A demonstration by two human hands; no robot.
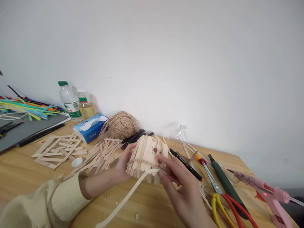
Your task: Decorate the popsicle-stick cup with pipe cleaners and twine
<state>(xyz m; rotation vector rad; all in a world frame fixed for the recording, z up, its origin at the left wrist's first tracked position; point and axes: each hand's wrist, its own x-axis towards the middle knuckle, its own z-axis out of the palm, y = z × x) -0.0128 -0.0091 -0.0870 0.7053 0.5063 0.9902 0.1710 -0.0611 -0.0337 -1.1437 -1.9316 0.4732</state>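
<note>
A tube-like piece made of upright craft sticks (143, 150) is tilted above the table, with my left hand (123, 163) closed around its left side. A twine band (142, 161) circles its lower part, and a dark red dot (155, 150) with a drawn outline decorates the front. My right hand (182, 186) pinches one end of a cream cord (124, 200) against the piece's lower edge. From there the cord curves down to the left, past the bottom of the view. My left fingers are partly hidden behind the sticks.
Loose craft sticks (104, 155), a twine ball (122, 125) and a blue tissue pack (91, 126) lie to the left. Two bottles (71, 104) stand by the wall. Rightward are a black marker (186, 164), scissors (213, 180) and a pink glue gun (266, 191) with a lit red light.
</note>
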